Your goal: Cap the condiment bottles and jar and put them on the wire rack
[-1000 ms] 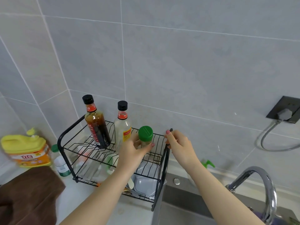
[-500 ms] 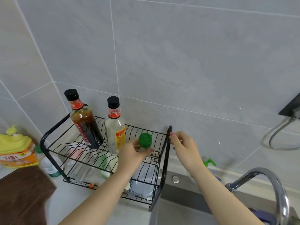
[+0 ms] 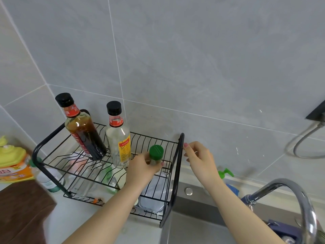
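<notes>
A black wire rack point(image 3: 177, 166) stands on the counter by the tiled wall. On its top tier stand a dark sauce bottle point(image 3: 84, 132) and a clear bottle point(image 3: 119, 140), both with black caps. My left hand point(image 3: 140, 169) grips a small jar with a green lid point(image 3: 156, 154), held upright low over the top tier's right part. Whether the jar rests on the wires I cannot tell. My right hand point(image 3: 200, 159) hovers just right of the rack's right end bar, fingers curled, holding nothing.
A yellow detergent jug point(image 3: 12, 161) and a brown cloth point(image 3: 22, 210) lie at the left. The lower tier holds a clear container point(image 3: 154, 194). A sink point(image 3: 193, 231) with a chrome faucet point(image 3: 299, 199) sits at the right, a green pump bottle point(image 3: 226, 174) behind it.
The view has shifted, so the rack now sits further left. My left hand has lowered the green-lidded jar toward the top tier. My right hand has come off the end bar.
</notes>
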